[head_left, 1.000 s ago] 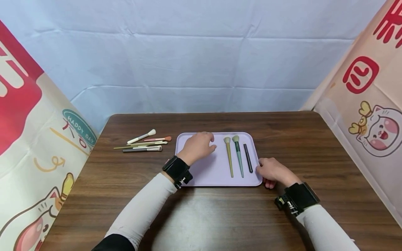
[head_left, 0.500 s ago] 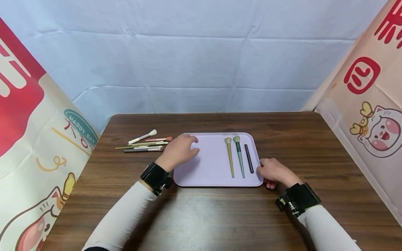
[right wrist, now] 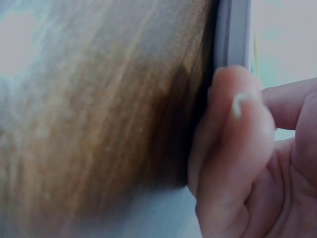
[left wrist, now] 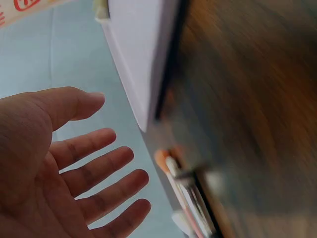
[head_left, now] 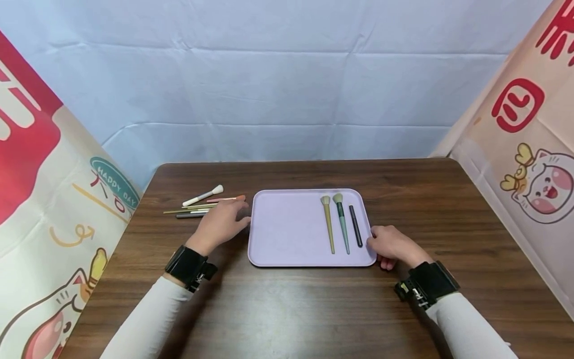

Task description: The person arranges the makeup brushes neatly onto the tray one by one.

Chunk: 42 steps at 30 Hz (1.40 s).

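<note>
Left of the lilac tray (head_left: 287, 229), the left hand (head_left: 218, 225) hangs by the loose brushes (head_left: 202, 197), fingers spread and holding nothing. The right hand (head_left: 390, 245) pinches the tray's right rim, which should steady it. Slim, smooth handles bunched on the wood-grained table (head_left: 291, 309) may roll, so a light fingertip pinch on one, lifted clear of the others, would suit. Soft-tipped, tapering, the gold brush (head_left: 329, 228) and green brush (head_left: 343, 227) lie on the tray beside a straight black stick (head_left: 356, 226).

dark wood-grain table (head_left: 287, 309); creased pale-blue cloth (head_left: 278, 89) behind; left banner (head_left: 40, 219), right banner (head_left: 524, 159), both cartoon-printed.
</note>
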### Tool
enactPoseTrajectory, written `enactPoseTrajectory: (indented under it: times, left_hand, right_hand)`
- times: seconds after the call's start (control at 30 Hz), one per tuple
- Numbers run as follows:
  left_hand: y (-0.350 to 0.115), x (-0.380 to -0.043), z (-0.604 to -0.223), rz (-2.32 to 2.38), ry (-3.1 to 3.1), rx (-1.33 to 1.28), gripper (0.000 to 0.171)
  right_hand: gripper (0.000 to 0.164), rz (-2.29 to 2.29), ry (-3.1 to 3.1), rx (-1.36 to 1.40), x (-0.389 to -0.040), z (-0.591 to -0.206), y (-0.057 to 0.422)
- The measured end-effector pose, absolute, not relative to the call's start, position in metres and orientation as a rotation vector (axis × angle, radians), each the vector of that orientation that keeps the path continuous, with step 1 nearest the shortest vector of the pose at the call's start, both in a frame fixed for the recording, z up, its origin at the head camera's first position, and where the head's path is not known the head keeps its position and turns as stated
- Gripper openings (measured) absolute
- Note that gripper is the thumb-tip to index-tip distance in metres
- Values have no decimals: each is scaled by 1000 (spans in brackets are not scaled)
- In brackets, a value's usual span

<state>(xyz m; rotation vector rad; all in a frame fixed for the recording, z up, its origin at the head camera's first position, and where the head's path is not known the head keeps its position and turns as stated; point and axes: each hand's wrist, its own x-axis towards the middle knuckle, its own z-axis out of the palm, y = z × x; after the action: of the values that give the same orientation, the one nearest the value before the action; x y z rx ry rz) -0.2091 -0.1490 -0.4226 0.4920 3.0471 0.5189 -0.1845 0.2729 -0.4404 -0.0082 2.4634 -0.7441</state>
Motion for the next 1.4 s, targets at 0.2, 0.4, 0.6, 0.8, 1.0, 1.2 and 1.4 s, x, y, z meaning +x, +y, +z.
enactPoseTrajectory:
  times: [0.2, 0.4, 0.6, 0.8, 1.0, 1.2, 1.4]
  left_hand:
    - [-174, -207, -426, 543, 3034, 418, 38]
    - [-192, -205, -428, 544, 3020, 368, 43]
    - [-209, -205, -434, 559, 3041, 395, 36]
    - [-223, -199, -437, 487, 3077, 338, 44]
    - [-231, -198, -439, 404, 3093, 308, 43]
    - [-235, -201, -444, 367, 3099, 321, 41]
    - [-238, -205, -448, 359, 3110, 356, 37]
  right_hand:
    - [16, -738, 2462, -7, -185, -440, 273]
    - [16, -733, 2464, -4, -184, -440, 273]
    - [14, -732, 2480, -20, -184, -440, 272]
    - [14, -728, 2486, -17, -184, -440, 272]
    - [20, -723, 2479, 4, -183, -440, 271]
    - [18, -722, 2484, -2, -182, -440, 272]
    - [16, -727, 2491, -7, -182, -440, 272]
